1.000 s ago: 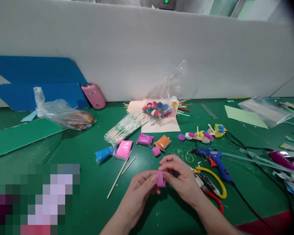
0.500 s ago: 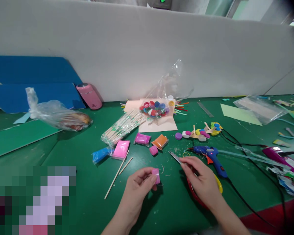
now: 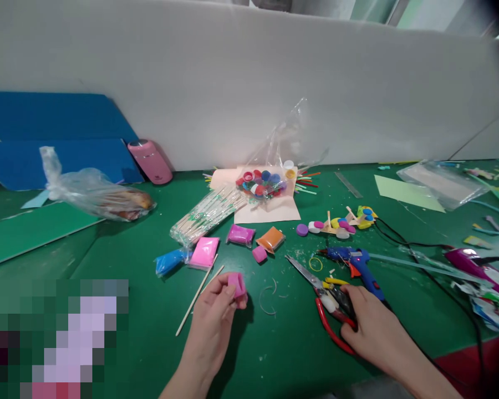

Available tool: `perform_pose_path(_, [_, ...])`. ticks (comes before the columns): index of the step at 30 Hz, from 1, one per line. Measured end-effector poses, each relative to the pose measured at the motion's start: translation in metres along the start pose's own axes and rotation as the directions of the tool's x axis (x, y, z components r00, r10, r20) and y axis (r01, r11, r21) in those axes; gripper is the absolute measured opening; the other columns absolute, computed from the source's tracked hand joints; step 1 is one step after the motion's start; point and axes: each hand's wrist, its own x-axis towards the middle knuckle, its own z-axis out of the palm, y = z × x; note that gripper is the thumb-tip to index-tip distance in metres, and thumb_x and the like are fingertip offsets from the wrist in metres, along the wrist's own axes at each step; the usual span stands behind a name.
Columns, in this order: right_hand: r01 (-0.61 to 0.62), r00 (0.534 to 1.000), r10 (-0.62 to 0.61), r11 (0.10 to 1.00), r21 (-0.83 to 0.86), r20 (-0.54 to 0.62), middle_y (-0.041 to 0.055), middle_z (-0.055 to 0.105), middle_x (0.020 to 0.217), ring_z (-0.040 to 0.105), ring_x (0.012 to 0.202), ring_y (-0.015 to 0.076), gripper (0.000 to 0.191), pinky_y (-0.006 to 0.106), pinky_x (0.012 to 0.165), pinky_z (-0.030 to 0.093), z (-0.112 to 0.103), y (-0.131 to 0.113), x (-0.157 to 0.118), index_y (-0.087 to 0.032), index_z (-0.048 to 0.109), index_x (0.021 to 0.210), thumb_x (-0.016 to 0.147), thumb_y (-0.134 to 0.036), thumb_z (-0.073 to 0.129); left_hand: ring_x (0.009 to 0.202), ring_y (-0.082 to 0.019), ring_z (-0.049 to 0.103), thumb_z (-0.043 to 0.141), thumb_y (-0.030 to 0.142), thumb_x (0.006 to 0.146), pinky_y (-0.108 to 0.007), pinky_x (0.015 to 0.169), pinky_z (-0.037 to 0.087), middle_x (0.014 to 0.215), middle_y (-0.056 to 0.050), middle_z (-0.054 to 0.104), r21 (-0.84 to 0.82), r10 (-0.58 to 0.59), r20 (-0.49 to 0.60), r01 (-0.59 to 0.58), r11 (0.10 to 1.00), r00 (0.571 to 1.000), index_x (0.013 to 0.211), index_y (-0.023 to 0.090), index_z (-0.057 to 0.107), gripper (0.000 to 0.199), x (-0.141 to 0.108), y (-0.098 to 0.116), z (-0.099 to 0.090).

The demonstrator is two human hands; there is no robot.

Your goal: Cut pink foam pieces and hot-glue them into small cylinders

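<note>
My left hand (image 3: 212, 316) pinches a small pink plastic cap (image 3: 236, 285) between thumb and fingers, raised above the green table. Scissors (image 3: 301, 270) lie with their blades pointing up and left, a red handle loop curving below. At their handle end, my right hand (image 3: 363, 318) has its fingers curled round a dark tool handle (image 3: 344, 299) that overlaps the scissors; the rest of that tool is partly hidden. Thin clear curled strips (image 3: 268, 302) lie between my hands. A pink lump (image 3: 259, 254) sits beyond them, beside an orange clay packet (image 3: 271, 239).
A blue glue gun (image 3: 363, 269) with a trailing cable lies right of the scissors. Farther back are bagged sticks (image 3: 208, 216), bottle caps (image 3: 261, 184) and a small cap-and-stick model (image 3: 336, 224). Wooden sticks (image 3: 195, 296) lie left of my left hand.
My left hand has moved left with the pink cap, tilting its opening into view. My right hand has shifted right and down, uncovering more of the scissors.
</note>
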Motion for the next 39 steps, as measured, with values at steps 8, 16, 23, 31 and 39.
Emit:
perform_pose_path(8, [-0.027,0.999,0.018,0.961,0.274,0.037,0.0088,0.055,0.102,0.055,0.09,0.022,0.041,0.033,0.08,0.042,-0.006,0.008,-0.008,-0.016,0.041,0.105,0.064,-0.014,0.044,0.058,-0.009,0.047,0.053,0.026,0.075,-0.021,0.058,0.038,0.065,0.0,0.052,0.072,-0.048,0.094,0.041,0.997,0.994,0.082,0.015,0.062,0.015,-0.001,-0.004,0.0])
perform_pose_path(16, [0.098,0.986,-0.16,0.808,0.581,0.056,0.0082,0.058,0.106,0.057,0.092,0.0209,0.042,0.025,0.078,0.046,-0.02,-0.024,-0.019,-0.019,0.045,0.109,0.068,-0.02,0.053,0.056,-0.008,0.046,0.057,0.026,0.073,-0.02,0.055,0.036,0.064,0.0,0.054,0.114,-0.019,0.113,0.006,0.993,0.993,0.087,0.016,0.064,0.018,-0.005,-0.008,0.005])
perform_pose_path(23, [0.136,0.978,-0.205,0.766,0.629,0.038,0.0063,0.063,0.102,0.059,0.09,0.025,0.043,0.027,0.076,0.047,-0.026,-0.033,-0.024,-0.023,0.06,0.102,0.059,-0.022,0.063,0.059,-0.01,0.044,0.059,0.027,0.071,-0.021,0.056,0.035,0.066,-0.001,0.054,0.162,0.019,0.103,-0.035,0.986,0.995,0.086,0.016,0.065,0.02,-0.004,-0.002,0.0])
perform_pose_path(31, [0.053,0.96,-0.239,0.671,0.74,0.147,0.0021,0.067,0.094,0.063,0.077,0.0206,0.044,0.021,0.063,0.05,-0.025,-0.045,-0.028,-0.026,0.061,0.102,0.059,-0.017,0.06,0.059,-0.011,0.045,0.062,0.026,0.068,-0.023,0.055,0.037,0.069,-0.002,0.056,0.195,0.053,0.126,-0.077,0.978,0.991,0.086,0.015,0.065,0.022,0.004,-0.003,-0.004])
perform_pose_path(39, [-0.02,0.938,-0.259,0.625,0.78,0.232,0.0034,0.066,0.094,0.062,0.079,0.0203,0.039,0.023,0.069,0.049,-0.029,-0.051,-0.027,-0.024,0.061,0.102,0.062,-0.023,0.06,0.06,-0.012,0.048,0.061,0.024,0.068,-0.023,0.055,0.04,0.073,-0.004,0.058,0.321,0.103,0.183,-0.158,0.934,0.978,0.084,0.014,0.065,0.019,0.006,-0.002,-0.006])
